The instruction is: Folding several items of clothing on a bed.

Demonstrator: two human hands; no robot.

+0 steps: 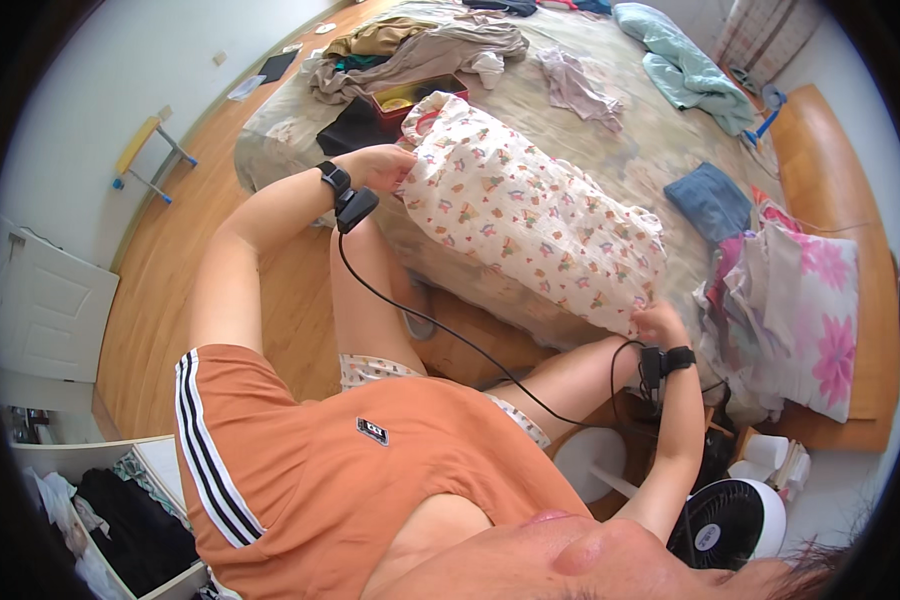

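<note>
A white cotton garment (532,217) with a small coloured print and a bit of red trim at its far left end is stretched over the near side of the bed. My left hand (386,166) pinches its left edge. At the lower right corner, my right hand (654,322) grips the cloth, with the fingertips partly hidden. Both wrists wear black straps with small devices, and a black cable hangs between them. Just beyond my left hand, a red-rimmed box (420,94) with a yellow item inside stands on the bed beside a black cloth (356,129).
Rumpled clothes (450,49), a pale pink garment (581,90) and a light green quilt (682,67) lie farther across the bed. Folded denim (709,201) and a flowered pillow (832,322) are at right, near a fan (727,525). An open drawer (135,525) holds clothes at lower left.
</note>
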